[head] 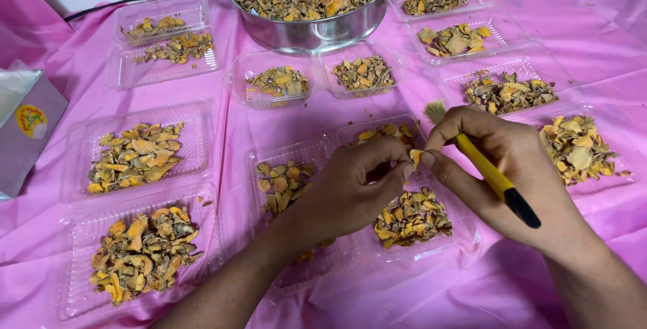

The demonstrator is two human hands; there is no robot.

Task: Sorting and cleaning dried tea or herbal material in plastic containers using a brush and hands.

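At centre frame, both hands meet over a clear, ribbed plastic tray [431, 251] of dried, crinkled yellow-brown slices. The left hand [350, 191] has its grip pinched together on one small orange slice [416, 156], which the right hand's fingertips [431, 160] also touch. The right hand [512, 174] is clamped on a brush [486, 167] with a smooth yellow handle, black end and pale bristles pointing toward eleven o'clock. At twelve o'clock a shiny steel pot [317, 29] brims with slices on the pink-covered counter [593, 46].
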